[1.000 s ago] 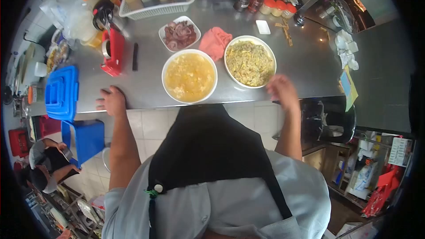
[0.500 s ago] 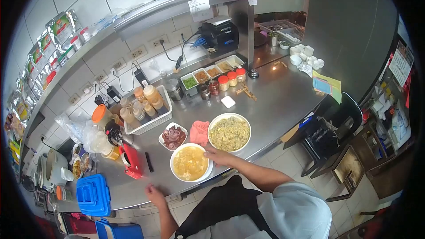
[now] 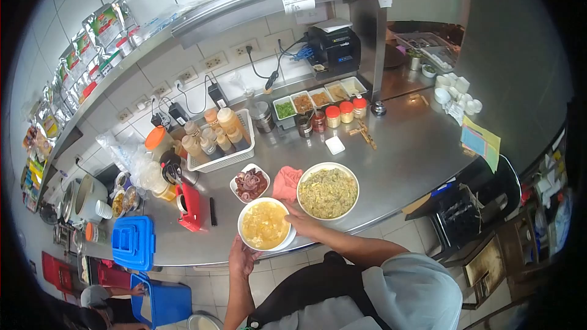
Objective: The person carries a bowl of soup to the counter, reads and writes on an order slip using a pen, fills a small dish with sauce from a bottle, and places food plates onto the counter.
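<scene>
A white bowl of yellow egg soup (image 3: 266,225) sits near the counter's front edge. On its right rim my right hand (image 3: 302,223) is closed, with the thumb over the edge. My left hand (image 3: 243,258) holds the bowl's lower left side, and its fingertips are partly hidden by the bowl. Just right of my right hand is a large white bowl of fried rice (image 3: 329,192). Behind the soup are a pink cloth (image 3: 286,184) and a small white bowl of dark meat with sliced onion (image 3: 251,184).
At the back stand a white basket of sauce bottles (image 3: 221,137), red-lidded jars (image 3: 346,112) and topping trays (image 3: 302,102). Leftward are a red holder (image 3: 190,209), a black object (image 3: 213,211) and a blue lid (image 3: 133,243). Another person's hand (image 3: 139,289) is at a blue bin (image 3: 171,299).
My left hand has come up from beside the counter edge to the soup bowl. My right hand stays on the rim. The view has shifted, and another person now shows at lower left.
</scene>
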Demonstrator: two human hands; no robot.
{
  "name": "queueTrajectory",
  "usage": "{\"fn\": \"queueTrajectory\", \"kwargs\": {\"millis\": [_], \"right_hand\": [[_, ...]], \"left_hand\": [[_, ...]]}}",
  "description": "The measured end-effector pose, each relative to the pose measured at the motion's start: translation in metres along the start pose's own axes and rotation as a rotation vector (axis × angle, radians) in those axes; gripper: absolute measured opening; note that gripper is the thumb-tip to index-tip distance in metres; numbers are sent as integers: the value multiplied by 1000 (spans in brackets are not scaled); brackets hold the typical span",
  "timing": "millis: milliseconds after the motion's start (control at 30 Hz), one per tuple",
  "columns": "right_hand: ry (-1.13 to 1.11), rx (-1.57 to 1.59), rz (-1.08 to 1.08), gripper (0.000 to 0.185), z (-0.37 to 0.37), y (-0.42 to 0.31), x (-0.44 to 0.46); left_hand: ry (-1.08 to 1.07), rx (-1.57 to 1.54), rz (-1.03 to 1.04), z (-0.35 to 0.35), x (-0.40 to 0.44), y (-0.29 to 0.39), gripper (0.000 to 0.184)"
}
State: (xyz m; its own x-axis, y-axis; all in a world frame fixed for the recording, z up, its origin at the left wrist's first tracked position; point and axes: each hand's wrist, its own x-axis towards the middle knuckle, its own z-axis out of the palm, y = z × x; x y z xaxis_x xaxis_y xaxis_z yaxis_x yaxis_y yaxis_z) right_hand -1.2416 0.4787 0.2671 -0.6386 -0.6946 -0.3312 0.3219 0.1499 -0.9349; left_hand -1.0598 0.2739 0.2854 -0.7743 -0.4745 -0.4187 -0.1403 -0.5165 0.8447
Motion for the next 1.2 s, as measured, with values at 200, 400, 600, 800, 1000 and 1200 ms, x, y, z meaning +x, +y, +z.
{"fn": "queueTrajectory", "kwargs": {"millis": [200,400,600,800,1000,1200], "right_hand": [[-123,-113,-20,66,-14,-5,-4],[-171,-196,-123,66,-23,-10,-21],[-171,79,-108,65,-39,-44,-72],[-90,122,-36,64,-103,-65,-140],[132,135,-36,64,-188,-78,-217],[290,127,22,67,-293,-50,-262]], "left_hand": [[115,-13,63,2,-8,-13,48],[267,-27,107,32,-51,-13,50],[238,-43,135,81,-96,7,50],[67,10,106,151,-116,-3,50],[-135,48,-6,238,-115,-29,45],[-327,109,-192,335,-82,-72,42]]}}
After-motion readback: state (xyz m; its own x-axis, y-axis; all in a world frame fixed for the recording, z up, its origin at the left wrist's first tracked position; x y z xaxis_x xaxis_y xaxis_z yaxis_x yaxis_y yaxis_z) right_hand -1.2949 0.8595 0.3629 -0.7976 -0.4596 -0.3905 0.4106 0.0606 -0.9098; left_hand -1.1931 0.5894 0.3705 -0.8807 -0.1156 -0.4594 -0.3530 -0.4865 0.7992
